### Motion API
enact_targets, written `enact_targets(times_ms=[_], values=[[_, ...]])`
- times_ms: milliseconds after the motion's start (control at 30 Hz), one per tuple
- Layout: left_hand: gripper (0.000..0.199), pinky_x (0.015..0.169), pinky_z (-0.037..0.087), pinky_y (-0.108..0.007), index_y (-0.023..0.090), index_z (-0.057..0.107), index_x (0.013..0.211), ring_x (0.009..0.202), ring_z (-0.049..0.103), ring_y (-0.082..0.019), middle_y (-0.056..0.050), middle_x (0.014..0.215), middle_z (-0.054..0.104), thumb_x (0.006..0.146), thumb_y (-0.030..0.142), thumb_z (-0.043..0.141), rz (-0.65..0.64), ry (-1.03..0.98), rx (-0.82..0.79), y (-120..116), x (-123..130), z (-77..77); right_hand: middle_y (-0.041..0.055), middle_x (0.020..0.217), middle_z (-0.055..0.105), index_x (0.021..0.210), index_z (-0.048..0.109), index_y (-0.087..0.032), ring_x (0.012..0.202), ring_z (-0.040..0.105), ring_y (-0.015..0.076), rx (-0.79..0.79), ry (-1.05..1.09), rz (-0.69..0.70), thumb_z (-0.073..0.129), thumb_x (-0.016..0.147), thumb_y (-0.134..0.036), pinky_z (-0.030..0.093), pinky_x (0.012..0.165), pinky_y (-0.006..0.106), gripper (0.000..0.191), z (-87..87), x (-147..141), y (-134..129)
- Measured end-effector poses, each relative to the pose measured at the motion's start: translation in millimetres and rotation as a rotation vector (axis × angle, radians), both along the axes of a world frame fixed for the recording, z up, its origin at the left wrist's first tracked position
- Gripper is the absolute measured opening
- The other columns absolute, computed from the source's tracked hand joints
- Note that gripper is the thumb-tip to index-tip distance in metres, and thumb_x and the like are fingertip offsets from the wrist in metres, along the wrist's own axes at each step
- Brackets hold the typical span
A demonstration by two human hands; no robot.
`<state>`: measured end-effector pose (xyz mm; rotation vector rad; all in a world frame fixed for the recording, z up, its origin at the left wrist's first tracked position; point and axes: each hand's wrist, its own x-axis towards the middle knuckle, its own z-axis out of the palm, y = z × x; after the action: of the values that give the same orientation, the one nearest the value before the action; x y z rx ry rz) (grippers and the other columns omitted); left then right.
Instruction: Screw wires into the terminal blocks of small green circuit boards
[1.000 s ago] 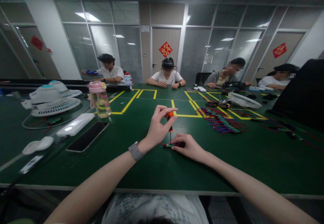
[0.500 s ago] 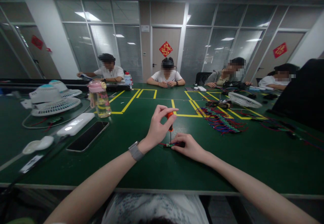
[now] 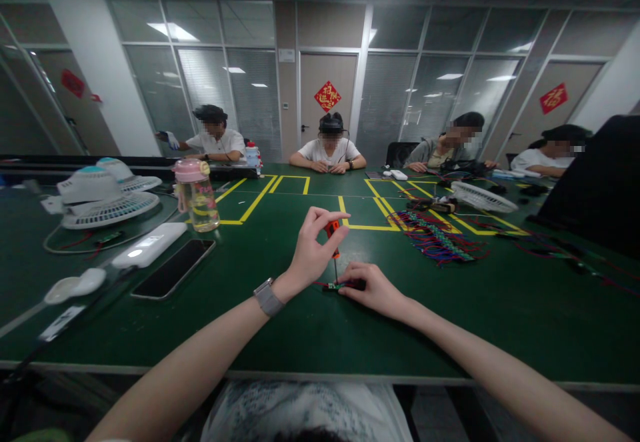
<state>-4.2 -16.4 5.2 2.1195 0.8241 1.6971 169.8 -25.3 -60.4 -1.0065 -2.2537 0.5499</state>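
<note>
My left hand (image 3: 316, 245), with a grey watch on its wrist, is closed around the orange and black handle of a screwdriver (image 3: 335, 250). The screwdriver stands nearly upright, and its thin shaft reaches down to a small green circuit board (image 3: 332, 287) lying on the table. Thumb and fingers of my right hand (image 3: 367, 285) pinch the right end of that board, where dark wires partly show under the fingers. A red wire leaves the board's left side. The exact spot where the tip meets the board is too small to make out.
On the left lie a phone (image 3: 175, 269), a white device (image 3: 150, 245), a pink-lidded bottle (image 3: 199, 195) and white fans (image 3: 107, 205). Several wired circuit boards (image 3: 440, 234) form a row at right. A dark screen-like panel (image 3: 595, 182) rises far right. Co-workers sit across the green table (image 3: 300, 342).
The screwdriver's handle has tilted slightly to the left in my left hand. My right hand has stayed on the board. Across the table at left, a co-worker's raised hand has changed position.
</note>
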Motion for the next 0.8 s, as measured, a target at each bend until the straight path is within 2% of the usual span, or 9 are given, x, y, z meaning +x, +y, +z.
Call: enact_targets(times_ms=[133,233,333,433,533,667,800], values=[[0.034,0.094,0.043,-0.031,0.024,0.058,0.123,0.105,0.055,-0.016,-0.006,0.112,0.056,0.096,0.024,0.037,-0.131,-0.007,-0.049,-0.4,1.3,-2.5,0.0038,0.08,0.064,0.088,0.075,-0.017,0.07,0.059,0.0142,-0.007,-0.004,0.001,0.067,0.079,-0.019,0.046,0.065,0.025,0.012,0.2,0.1,0.1],[0.036,0.09,0.047,-0.031,0.022,0.051,0.13,0.099,0.061,-0.016,-0.008,0.115,0.061,0.096,0.025,0.038,-0.229,-0.057,-0.099,0.4,4.2,-5.9,0.0038,0.08,0.064,0.088,0.074,-0.017,0.069,0.058,0.0135,-0.01,-0.007,0.004,0.067,0.079,-0.018,0.045,0.064,0.025,0.012,-0.6,0.2,0.5],[0.035,0.084,0.049,-0.029,0.021,0.055,0.125,0.092,0.062,-0.016,-0.007,0.105,0.064,0.091,0.027,0.051,-0.169,-0.078,-0.078,0.1,5.6,-6.0,0.0039,0.081,0.064,0.088,0.074,-0.017,0.069,0.058,0.0134,-0.011,-0.004,-0.001,0.067,0.078,-0.017,0.046,0.063,0.025,0.013,-1.3,0.0,0.6],[0.023,0.081,0.047,-0.028,0.021,0.065,0.107,0.086,0.058,-0.015,-0.003,0.093,0.06,0.085,0.026,0.061,-0.038,-0.039,0.019,-1.3,4.3,-2.8,0.0038,0.08,0.064,0.088,0.075,-0.017,0.069,0.058,0.0137,-0.012,-0.004,-0.005,0.067,0.078,-0.017,0.046,0.064,0.025,0.012,-0.5,-0.5,-0.3],[0.019,0.081,0.046,-0.027,0.022,0.069,0.101,0.085,0.055,-0.014,-0.003,0.09,0.054,0.086,0.027,0.06,0.017,-0.015,0.05,-2.4,1.9,0.0,0.0038,0.08,0.064,0.087,0.075,-0.017,0.069,0.059,0.0136,-0.014,0.001,-0.007,0.067,0.078,-0.017,0.046,0.064,0.024,0.012,1.1,-1.1,-1.4],[0.031,0.09,0.045,-0.029,0.024,0.063,0.116,0.1,0.057,-0.015,-0.006,0.107,0.057,0.095,0.023,0.04,-0.082,-0.026,-0.012,-0.9,0.6,-1.3,0.0046,0.081,0.064,0.088,0.075,-0.015,0.07,0.059,0.0141,-0.011,-0.004,-0.004,0.068,0.077,-0.016,0.046,0.064,0.024,0.013,1.6,-0.9,-1.2],[0.034,0.09,0.048,-0.032,0.021,0.056,0.125,0.102,0.061,-0.017,-0.008,0.115,0.063,0.095,0.026,0.042,-0.175,-0.092,-0.092,1.8,2.0,-5.0,0.0046,0.081,0.064,0.089,0.075,-0.015,0.07,0.059,0.0142,-0.005,-0.003,0.007,0.067,0.078,-0.017,0.046,0.065,0.025,0.013,0.3,0.1,0.2]])
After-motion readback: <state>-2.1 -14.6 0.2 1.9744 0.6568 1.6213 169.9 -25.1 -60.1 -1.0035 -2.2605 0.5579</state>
